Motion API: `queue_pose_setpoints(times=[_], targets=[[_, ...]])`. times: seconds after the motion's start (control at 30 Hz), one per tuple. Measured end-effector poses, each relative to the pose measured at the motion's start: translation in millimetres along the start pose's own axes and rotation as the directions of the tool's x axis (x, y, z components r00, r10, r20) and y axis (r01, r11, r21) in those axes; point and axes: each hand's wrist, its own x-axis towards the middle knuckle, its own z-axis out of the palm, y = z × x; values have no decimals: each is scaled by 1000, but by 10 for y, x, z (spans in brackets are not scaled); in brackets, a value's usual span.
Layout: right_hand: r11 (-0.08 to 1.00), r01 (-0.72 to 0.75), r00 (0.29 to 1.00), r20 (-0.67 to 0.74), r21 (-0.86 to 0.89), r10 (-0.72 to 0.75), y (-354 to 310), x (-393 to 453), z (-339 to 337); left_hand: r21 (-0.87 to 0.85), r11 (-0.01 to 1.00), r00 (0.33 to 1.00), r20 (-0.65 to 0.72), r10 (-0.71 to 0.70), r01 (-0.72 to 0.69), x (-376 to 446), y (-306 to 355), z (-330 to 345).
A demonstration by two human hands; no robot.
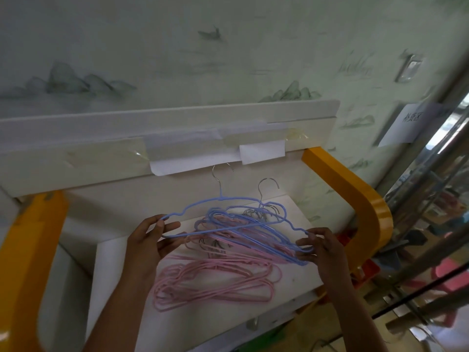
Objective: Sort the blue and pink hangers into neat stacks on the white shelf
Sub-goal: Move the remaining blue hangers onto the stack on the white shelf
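Both hands (149,240) grip (ends) blue hanger (228,199).

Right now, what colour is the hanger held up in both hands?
Blue, with a silver metal hook; the hanger shows best in the head view.

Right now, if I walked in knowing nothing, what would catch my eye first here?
Probably the blue hanger held up in the middle, the left hand gripping one end and the right hand the other. Under it, on the white shelf, blue and pink hangers lie tangled together, with a neater pink stack in front. The bright yellow frame curving round the shelf stands out too.
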Motion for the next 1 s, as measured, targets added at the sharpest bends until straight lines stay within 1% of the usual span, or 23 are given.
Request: queue_pose_setpoints(times=[0.1, 0.23, 0.33, 0.4, 0.57, 0.73, 0.9, 1.0], targets=[[999, -19, 998, -66, -33, 16, -81, -179, 112, -4, 1000, 1000, 24, 5, -5, -89, 67, -95], [999, -31, 995, -98, -43, 27, -169, -479, 241, -9, 1000, 999, 49, 7, -7, -222, 132, -241], [998, -50, 995, -93, -24, 47, -200, -707, 344, -12, 1000, 999, 50, -8, 9, -316, 160, -371], [999, -37, 995, -89, -25, 35, -195, -832, 400, -10, 1000, 999, 38, -15, 16, -383, 173, -461], [995, 0, 997, -75, -100, -7, -187, -1053, 523, 4, 1000, 1000, 10, -5, 5, -604, 222, -660], [990, 6, 1000, 18, -142, -4, -197, -1141, 558, 9, 999, 999, -36, 32, -32, -941, 365, -780], [991, 12, 993, 114, -130, 3, -263, -1113, 605, -19, 994, 981, -162, 107, -111, -1339, 451, -909], [997, -1, 986, 166, -83, 15, -311, -1131, 604, -24, 989, 964, -227, 139, -148, -1626, 443, -949]])
